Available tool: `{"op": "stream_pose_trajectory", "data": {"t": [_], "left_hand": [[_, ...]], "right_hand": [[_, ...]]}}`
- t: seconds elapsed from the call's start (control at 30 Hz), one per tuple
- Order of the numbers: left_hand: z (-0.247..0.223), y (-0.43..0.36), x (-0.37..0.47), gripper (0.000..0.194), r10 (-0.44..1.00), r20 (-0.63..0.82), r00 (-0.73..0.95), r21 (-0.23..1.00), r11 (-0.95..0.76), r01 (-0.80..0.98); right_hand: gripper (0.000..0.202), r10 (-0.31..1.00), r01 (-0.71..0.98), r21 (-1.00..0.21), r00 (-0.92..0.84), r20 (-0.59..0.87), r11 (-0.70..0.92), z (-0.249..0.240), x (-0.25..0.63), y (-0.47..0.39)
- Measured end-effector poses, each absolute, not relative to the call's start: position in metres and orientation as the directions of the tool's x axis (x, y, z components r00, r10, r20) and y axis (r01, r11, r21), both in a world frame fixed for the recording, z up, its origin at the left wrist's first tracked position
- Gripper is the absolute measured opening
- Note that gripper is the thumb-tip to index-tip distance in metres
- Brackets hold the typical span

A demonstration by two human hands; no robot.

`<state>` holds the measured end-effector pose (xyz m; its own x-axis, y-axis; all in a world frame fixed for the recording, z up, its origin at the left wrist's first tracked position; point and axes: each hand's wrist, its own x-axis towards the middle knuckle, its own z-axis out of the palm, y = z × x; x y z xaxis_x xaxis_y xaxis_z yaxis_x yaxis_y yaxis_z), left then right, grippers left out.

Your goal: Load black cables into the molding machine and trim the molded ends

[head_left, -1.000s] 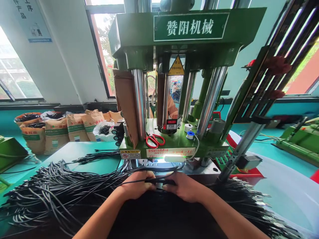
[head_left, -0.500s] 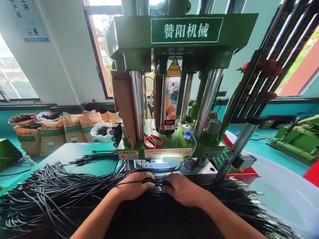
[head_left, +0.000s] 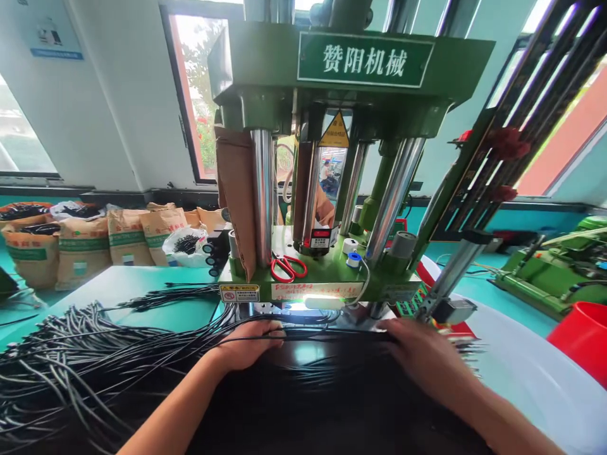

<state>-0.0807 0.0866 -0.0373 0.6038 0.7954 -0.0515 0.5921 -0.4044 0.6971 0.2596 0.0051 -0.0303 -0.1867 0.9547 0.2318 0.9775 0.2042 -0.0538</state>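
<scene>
My left hand (head_left: 246,344) grips a thin black cable (head_left: 327,337) just in front of the green press machine (head_left: 332,158). The cable runs taut to the right, where my right hand (head_left: 422,354) holds its other part near a pile of cable ends (head_left: 462,351). A big heap of black cables (head_left: 80,360) lies to the left of my left hand. Under the press, the metal mould plate (head_left: 279,309) is lit by a small lamp (head_left: 322,303).
Red scissors (head_left: 287,268) and tape rolls (head_left: 351,253) rest on the machine base. Paper sacks (head_left: 95,243) line the wall at the left. A white tub (head_left: 535,379) and a red bin (head_left: 583,338) stand at the right, beside a slanted metal rack (head_left: 497,158).
My right hand has slid away to the right along the cable, so the hands that were together are now apart. The view has shifted slightly.
</scene>
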Motion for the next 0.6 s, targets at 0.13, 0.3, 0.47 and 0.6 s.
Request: {"op": "stream_pose_trajectory", "data": {"t": [0.13, 0.3, 0.47, 0.6], "left_hand": [[-0.033, 0.083, -0.079, 0.029, 0.792, -0.072, 0.606, 0.685, -0.402, 0.607], [-0.022, 0.078, -0.076, 0.036, 0.777, -0.079, 0.625, 0.63, -0.447, 0.635], [0.003, 0.061, -0.071, 0.035, 0.761, -0.13, 0.636, 0.604, -0.448, 0.659], [0.016, 0.019, -0.044, 0.034, 0.598, -0.279, 0.751, 0.701, -0.408, 0.585]], "right_hand": [[0.031, 0.903, 0.977, 0.131, -0.204, 0.378, 0.166, -0.022, 0.292, -0.02], [0.048, 0.904, 0.977, 0.17, -0.187, 0.385, 0.13, -0.027, 0.342, -0.043], [0.053, 0.956, 0.967, 0.143, -0.233, 0.178, 0.209, -0.026, 0.366, -0.055], [0.039, 0.939, 0.949, 0.004, -0.313, 0.146, 0.315, -0.018, 0.357, -0.064]]}}
